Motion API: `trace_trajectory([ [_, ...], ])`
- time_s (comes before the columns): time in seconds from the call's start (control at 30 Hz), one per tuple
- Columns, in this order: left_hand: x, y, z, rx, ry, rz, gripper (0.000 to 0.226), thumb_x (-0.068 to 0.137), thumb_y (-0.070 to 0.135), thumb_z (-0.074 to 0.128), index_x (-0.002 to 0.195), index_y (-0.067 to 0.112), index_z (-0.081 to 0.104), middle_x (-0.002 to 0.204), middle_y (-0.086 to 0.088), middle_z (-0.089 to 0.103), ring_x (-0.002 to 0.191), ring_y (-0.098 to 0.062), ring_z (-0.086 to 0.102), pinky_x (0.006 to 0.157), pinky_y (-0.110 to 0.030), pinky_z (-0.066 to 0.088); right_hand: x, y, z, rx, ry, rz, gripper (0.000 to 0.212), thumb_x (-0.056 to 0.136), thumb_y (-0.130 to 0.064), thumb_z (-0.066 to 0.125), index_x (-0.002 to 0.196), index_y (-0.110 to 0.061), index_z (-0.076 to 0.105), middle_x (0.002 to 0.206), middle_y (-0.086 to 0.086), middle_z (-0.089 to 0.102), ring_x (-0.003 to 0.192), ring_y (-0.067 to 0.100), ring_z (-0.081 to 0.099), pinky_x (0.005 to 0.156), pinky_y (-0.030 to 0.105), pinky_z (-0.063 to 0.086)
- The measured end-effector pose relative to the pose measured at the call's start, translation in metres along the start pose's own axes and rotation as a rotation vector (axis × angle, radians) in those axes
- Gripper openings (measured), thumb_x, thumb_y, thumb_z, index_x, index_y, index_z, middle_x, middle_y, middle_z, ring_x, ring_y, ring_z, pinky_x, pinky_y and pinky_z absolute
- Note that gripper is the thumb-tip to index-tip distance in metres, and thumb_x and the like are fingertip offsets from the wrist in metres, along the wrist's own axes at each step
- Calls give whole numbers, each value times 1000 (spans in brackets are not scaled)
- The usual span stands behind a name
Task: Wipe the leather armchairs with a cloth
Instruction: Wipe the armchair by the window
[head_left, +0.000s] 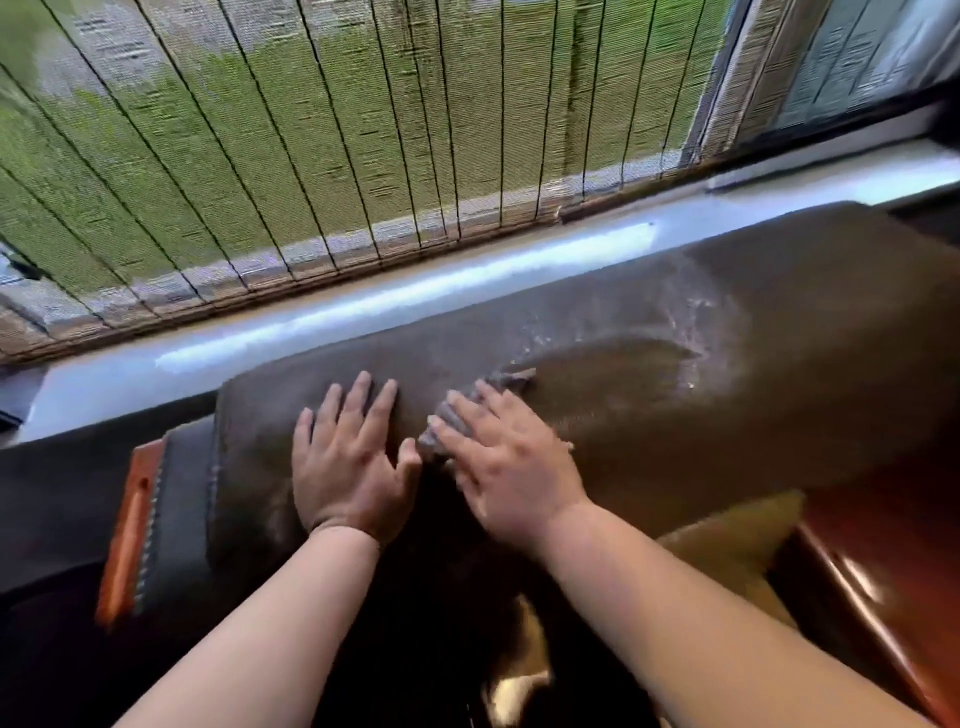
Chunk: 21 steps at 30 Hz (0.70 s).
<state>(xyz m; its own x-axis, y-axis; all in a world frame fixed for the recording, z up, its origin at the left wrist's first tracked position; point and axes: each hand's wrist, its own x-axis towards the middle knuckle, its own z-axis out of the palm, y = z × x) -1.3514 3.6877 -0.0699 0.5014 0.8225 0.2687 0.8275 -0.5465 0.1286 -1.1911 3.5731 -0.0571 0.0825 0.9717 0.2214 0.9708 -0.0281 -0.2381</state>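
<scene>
The dusty top of a dark brown leather armchair back (649, 395) runs across the middle of the view below a window. My left hand (350, 457) lies flat on it near its left end, fingers straight. Just to the right, my right hand (506, 467) presses a small grey cloth (447, 423) onto the leather with straight fingers; only the cloth's edges show past the fingers. A smeared, wiped streak (696, 332) with white specks curves across the leather to the right of the cloth.
A pale window sill (363, 306) runs right behind the chair back, with a woven blind (311, 130) hanging over the glass. A reddish wooden part (127, 530) shows at the chair's left end. A glossy reddish-brown surface (872, 561) lies at lower right.
</scene>
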Motion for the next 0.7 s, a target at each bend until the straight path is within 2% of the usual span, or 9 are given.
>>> trace_trajectory([
  [0.07, -1, 0, 2, 6, 12, 5, 75, 83, 52, 40, 148, 24, 62, 158, -7, 53, 147, -36, 46, 123, -56, 28, 6, 28, -9, -34, -42, -51, 53, 96, -30, 64, 148, -21, 58, 157, 11, 50, 147, 38, 43, 122, 51, 33],
  [0.17, -1, -1, 5, 20, 22, 0, 78, 82, 53, 40, 152, 24, 58, 161, -6, 50, 150, -35, 43, 125, -56, 25, 22, 97, -31, -86, -26, 391, 52, 107, -38, 41, 157, -26, 41, 168, 8, 33, 155, 33, 26, 127, 47, 20],
  [0.23, -1, -1, 7, 17, 38, -6, 81, 81, 52, 41, 155, 21, 53, 162, -6, 49, 150, -35, 43, 125, -56, 25, 35, 106, -42, -68, -27, 625, 54, 109, -40, 31, 161, -25, 33, 170, 9, 25, 157, 35, 18, 129, 49, 16],
  [0.3, -1, -1, 8, 16, 52, -5, 85, 80, 51, 42, 157, 16, 51, 161, -7, 50, 149, -35, 45, 124, -57, 28, 47, 63, -28, -22, -54, 531, 55, 108, -39, 29, 161, -25, 32, 171, 10, 23, 158, 36, 15, 129, 47, 12],
  [0.4, 0, -3, 11, 7, 88, -5, 85, 82, 51, 42, 153, 7, 54, 158, -13, 52, 145, -38, 51, 120, -61, 34, 46, -19, 6, 67, -152, 93, 56, 104, -36, 41, 158, -25, 40, 170, 11, 27, 157, 36, 18, 128, 45, 5],
  [0.47, 0, -4, 14, 24, 84, -1, 84, 82, 51, 42, 152, 6, 55, 158, -13, 52, 145, -39, 51, 121, -60, 34, 54, -16, 6, 50, -203, -26, 55, 106, -35, 41, 159, -23, 39, 170, 9, 26, 158, 33, 18, 128, 43, 4],
  [0.53, 0, -4, 15, 42, 74, -3, 86, 81, 51, 42, 153, 7, 54, 161, -11, 49, 147, -37, 47, 123, -58, 30, 73, 27, -6, -34, -211, 41, 54, 108, -35, 36, 161, -24, 35, 171, 7, 24, 157, 32, 20, 128, 45, 10],
  [0.6, -1, -4, 15, 51, 68, -2, 86, 81, 52, 42, 154, 8, 52, 162, -10, 47, 149, -35, 45, 124, -57, 28, 88, 82, -25, -141, -182, 241, 49, 109, -35, 33, 157, -23, 38, 166, 10, 33, 151, 34, 29, 125, 49, 23],
  [0.7, -1, -4, 14, 53, 68, -4, 86, 81, 53, 42, 155, 9, 52, 163, -9, 47, 149, -35, 45, 125, -56, 28, 86, 123, -46, -46, -125, 533, 46, 110, -29, 32, 155, -21, 42, 164, 12, 35, 152, 38, 27, 127, 51, 21],
])
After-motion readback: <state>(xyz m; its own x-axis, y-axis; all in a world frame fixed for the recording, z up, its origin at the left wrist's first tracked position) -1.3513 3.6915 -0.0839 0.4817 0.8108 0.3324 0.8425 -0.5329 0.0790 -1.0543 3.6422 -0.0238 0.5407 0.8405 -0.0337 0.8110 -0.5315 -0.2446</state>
